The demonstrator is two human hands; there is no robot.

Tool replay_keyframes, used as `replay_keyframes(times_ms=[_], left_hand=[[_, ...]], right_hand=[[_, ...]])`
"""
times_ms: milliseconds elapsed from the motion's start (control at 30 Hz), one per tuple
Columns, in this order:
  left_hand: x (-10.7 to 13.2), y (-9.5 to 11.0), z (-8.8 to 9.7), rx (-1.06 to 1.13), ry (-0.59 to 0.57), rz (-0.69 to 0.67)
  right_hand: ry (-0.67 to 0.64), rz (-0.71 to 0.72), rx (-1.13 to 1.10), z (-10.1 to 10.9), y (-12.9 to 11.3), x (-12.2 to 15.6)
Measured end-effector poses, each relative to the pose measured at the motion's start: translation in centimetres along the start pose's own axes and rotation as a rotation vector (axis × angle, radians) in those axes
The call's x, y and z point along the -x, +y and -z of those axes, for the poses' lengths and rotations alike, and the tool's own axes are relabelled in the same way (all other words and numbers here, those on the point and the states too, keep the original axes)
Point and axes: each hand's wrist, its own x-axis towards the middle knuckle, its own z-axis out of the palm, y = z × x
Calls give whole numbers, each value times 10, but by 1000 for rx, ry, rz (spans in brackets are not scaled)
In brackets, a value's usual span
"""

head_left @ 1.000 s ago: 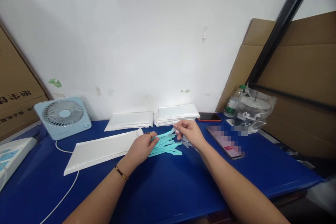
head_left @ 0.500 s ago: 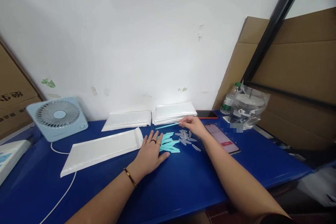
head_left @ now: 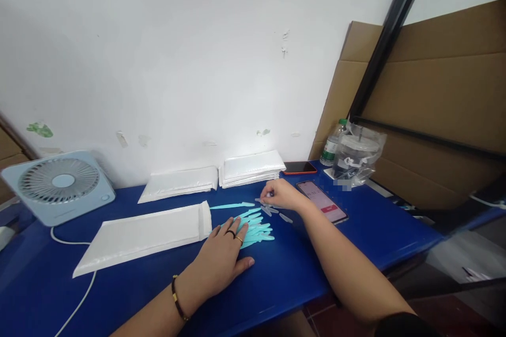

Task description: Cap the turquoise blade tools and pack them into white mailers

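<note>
My left hand [head_left: 225, 250] lies palm down with fingers apart over a pile of slim turquoise eyebrow razors [head_left: 259, 231]. Their wider ends fan out to the right of its fingers. One more razor [head_left: 231, 206] lies separately behind the pile, pointing left toward a white padded envelope [head_left: 154, 231]. My right hand [head_left: 282, 195] is pinched low over the small clear plastic caps [head_left: 269, 210], and a pale bit shows at its fingertips. Part of the cap heap is hidden beneath that hand. A single cap [head_left: 285, 218] lies nearer to me.
White envelopes lie in two stacks [head_left: 179, 183] [head_left: 253, 166] by the wall. A blue fan [head_left: 63, 181] with a white cable stands left. To the right are a lit phone [head_left: 326, 202], a dark phone [head_left: 300, 168], a bottle [head_left: 332, 145] and a bagged cup [head_left: 358, 158].
My right hand has let go of the separate razor and moved down onto the caps. That razor now lies on the table. My left hand stays on the pile; the view has shifted right.
</note>
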Motion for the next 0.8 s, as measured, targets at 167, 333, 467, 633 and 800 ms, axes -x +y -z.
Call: replay_keyframes(times_ms=[167, 333, 467, 633, 800], left_hand=[[-21, -24, 12, 30, 176, 146], [-33, -48, 15, 131, 141, 227], [-31, -54, 15, 148, 106, 269], [-30, -63, 14, 115, 179, 285], [-32, -66, 13, 87, 198, 290]], right_hand=[[-148, -87, 213, 3, -5, 10], [-113, -86, 291, -6, -1, 6], [-122, -87, 229, -5, 4, 6], [-173, -53, 28, -4, 2, 8], [-155, -52, -18, -9, -1, 6]])
